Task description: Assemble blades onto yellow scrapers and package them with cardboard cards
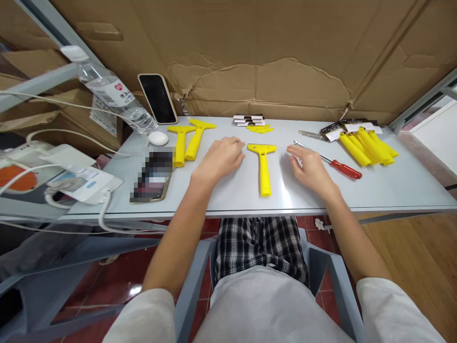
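A yellow scraper (264, 171) lies on the table between my hands, its wide head pointing away from me. My left hand (223, 157) rests on the tabletop to its left, fingers loosely stretched and holding nothing. On the other side, my right hand (309, 169) lies with thumb and fingers apart; small shiny metal bits (299, 161) show beside its palm, too small to name. Behind that hand is a screwdriver with a red handle (346, 169), its shaft partly hidden. Two more yellow scrapers (181, 145) (194, 143) lie left of my left hand.
Yellow handles (369, 147) with black packets (344, 127) sit at the right. Thin yellow strips (260, 128) and small card packs (249, 119) lie at the back. Leftward are a phone (153, 176), a second upright phone (158, 98), a water bottle (110, 90) and cables. Cardboard (257, 52) walls the back.
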{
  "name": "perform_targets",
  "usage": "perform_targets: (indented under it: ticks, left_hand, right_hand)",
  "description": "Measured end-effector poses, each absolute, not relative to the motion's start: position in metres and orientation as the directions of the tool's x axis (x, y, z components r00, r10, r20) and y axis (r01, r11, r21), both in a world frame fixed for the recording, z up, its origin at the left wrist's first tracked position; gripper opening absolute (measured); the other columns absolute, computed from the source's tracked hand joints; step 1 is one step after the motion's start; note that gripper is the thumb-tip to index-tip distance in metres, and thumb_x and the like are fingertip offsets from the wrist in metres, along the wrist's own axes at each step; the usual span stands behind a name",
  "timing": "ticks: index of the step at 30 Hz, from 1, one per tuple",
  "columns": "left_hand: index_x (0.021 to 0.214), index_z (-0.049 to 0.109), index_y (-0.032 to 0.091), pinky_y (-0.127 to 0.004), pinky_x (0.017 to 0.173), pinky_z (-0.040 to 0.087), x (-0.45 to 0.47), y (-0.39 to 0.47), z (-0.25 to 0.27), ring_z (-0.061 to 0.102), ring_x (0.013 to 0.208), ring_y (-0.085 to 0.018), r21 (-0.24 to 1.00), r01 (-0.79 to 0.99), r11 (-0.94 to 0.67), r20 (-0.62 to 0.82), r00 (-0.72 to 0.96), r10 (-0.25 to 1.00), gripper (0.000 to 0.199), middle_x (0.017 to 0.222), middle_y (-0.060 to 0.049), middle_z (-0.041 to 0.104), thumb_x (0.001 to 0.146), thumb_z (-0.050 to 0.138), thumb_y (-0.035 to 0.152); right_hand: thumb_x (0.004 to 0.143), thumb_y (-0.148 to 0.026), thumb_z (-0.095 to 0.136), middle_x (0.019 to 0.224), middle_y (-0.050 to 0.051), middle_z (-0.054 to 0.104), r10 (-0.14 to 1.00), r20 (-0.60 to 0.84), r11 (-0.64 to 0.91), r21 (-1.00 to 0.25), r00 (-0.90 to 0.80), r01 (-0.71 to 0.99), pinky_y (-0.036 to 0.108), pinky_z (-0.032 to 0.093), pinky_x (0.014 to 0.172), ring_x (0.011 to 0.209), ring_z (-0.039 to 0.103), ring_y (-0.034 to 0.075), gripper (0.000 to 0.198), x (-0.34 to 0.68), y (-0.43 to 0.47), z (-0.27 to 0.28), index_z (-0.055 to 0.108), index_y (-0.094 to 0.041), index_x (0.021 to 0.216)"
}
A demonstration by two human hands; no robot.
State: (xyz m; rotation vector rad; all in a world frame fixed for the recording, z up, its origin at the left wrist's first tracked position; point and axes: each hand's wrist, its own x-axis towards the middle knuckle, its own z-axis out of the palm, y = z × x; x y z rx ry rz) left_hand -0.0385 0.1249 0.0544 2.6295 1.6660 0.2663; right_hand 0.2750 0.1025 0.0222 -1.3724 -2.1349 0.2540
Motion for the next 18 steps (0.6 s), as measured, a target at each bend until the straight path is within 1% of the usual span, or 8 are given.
perform_targets:
  ticks: [2, 3, 4, 6, 8, 10, 14, 18]
  left_hand:
    - [0.149, 0.074, 0.012, -0.059, 0.125, 0.056, -0.032, 0.098, 0.05, 0.07, 0.145, -0.04, 0.098, 0.911, -0.401, 0.074, 0.395, 0.916, 0.047, 0.158, -0.023, 0.072, 0.117, 0.045, 0.03]
    - [0.15, 0.074, 0.011, -0.057, 0.128, 0.055, -0.029, 0.087, 0.046, 0.068, 0.149, -0.04, 0.107, 0.912, -0.397, 0.065, 0.392, 0.918, 0.048, 0.161, -0.023, 0.071, 0.118, 0.045, 0.033]
    - [0.151, 0.073, 0.011, -0.057, 0.131, 0.052, -0.026, 0.077, 0.04, 0.064, 0.155, -0.04, 0.108, 0.914, -0.391, 0.066, 0.386, 0.92, 0.05, 0.166, -0.024, 0.067, 0.119, 0.045, 0.036]
    - [0.161, 0.067, 0.009, -0.059, 0.138, 0.044, -0.021, 0.064, 0.028, 0.052, 0.167, -0.042, 0.112, 0.924, -0.365, 0.078, 0.358, 0.93, 0.056, 0.178, -0.024, 0.056, 0.12, 0.046, 0.04]
    - [0.17, 0.058, 0.007, -0.062, 0.144, 0.035, -0.017, 0.057, 0.017, 0.041, 0.175, -0.043, 0.141, 0.937, -0.32, 0.091, 0.309, 0.947, 0.061, 0.186, -0.024, 0.046, 0.12, 0.044, 0.04]
    - [0.174, 0.054, 0.007, -0.063, 0.146, 0.03, -0.015, 0.056, 0.009, 0.035, 0.178, -0.043, 0.173, 0.942, -0.289, 0.092, 0.276, 0.957, 0.063, 0.189, -0.022, 0.041, 0.121, 0.041, 0.039]
    - [0.176, 0.053, 0.01, -0.062, 0.147, 0.028, -0.016, 0.056, 0.004, 0.033, 0.18, -0.04, 0.189, 0.942, -0.277, 0.089, 0.264, 0.96, 0.063, 0.191, -0.02, 0.038, 0.122, 0.038, 0.04]
    - [0.176, 0.053, 0.011, -0.061, 0.148, 0.028, -0.017, 0.056, 0.003, 0.033, 0.18, -0.039, 0.185, 0.941, -0.284, 0.1, 0.27, 0.958, 0.063, 0.191, -0.019, 0.038, 0.122, 0.039, 0.041]
  right_hand:
    - [0.114, -0.038, 0.037, 0.172, 0.015, 0.058, 0.88, 0.309, 0.467, -0.432, -0.36, 0.772, 0.058, 0.043, 0.149, 0.17, 0.054, 0.03, 0.062, 0.266, 0.084, 0.013, 0.072, -0.011, 0.158]
    - [0.115, -0.041, 0.036, 0.178, 0.016, 0.05, 0.884, 0.271, 0.464, -0.422, -0.38, 0.779, 0.057, 0.04, 0.151, 0.174, 0.048, 0.03, 0.066, 0.262, 0.077, 0.008, 0.066, -0.009, 0.164]
    - [0.115, -0.044, 0.036, 0.182, 0.017, 0.044, 0.889, 0.236, 0.458, -0.41, -0.393, 0.789, 0.058, 0.037, 0.152, 0.177, 0.043, 0.031, 0.07, 0.258, 0.071, 0.004, 0.06, -0.006, 0.169]
    - [0.115, -0.05, 0.037, 0.186, 0.019, 0.035, 0.897, 0.176, 0.443, -0.378, -0.406, 0.813, 0.06, 0.033, 0.154, 0.18, 0.036, 0.034, 0.077, 0.253, 0.064, -0.002, 0.053, -0.003, 0.174]
    - [0.116, -0.052, 0.037, 0.187, 0.021, 0.032, 0.899, 0.134, 0.437, -0.342, -0.417, 0.832, 0.061, 0.029, 0.155, 0.182, 0.032, 0.035, 0.08, 0.25, 0.062, -0.004, 0.049, -0.001, 0.176]
    - [0.116, -0.052, 0.036, 0.188, 0.021, 0.029, 0.9, 0.103, 0.434, -0.311, -0.424, 0.845, 0.061, 0.026, 0.156, 0.183, 0.029, 0.034, 0.081, 0.248, 0.062, -0.004, 0.047, -0.001, 0.178]
    - [0.116, -0.049, 0.036, 0.189, 0.02, 0.025, 0.909, 0.07, 0.413, -0.285, -0.411, 0.865, 0.058, 0.023, 0.157, 0.184, 0.025, 0.033, 0.081, 0.246, 0.063, -0.002, 0.043, 0.0, 0.18]
    - [0.116, -0.051, 0.036, 0.19, 0.019, 0.025, 0.917, 0.068, 0.396, -0.297, -0.394, 0.869, 0.058, 0.022, 0.157, 0.184, 0.025, 0.033, 0.081, 0.246, 0.062, -0.002, 0.043, -0.002, 0.18]
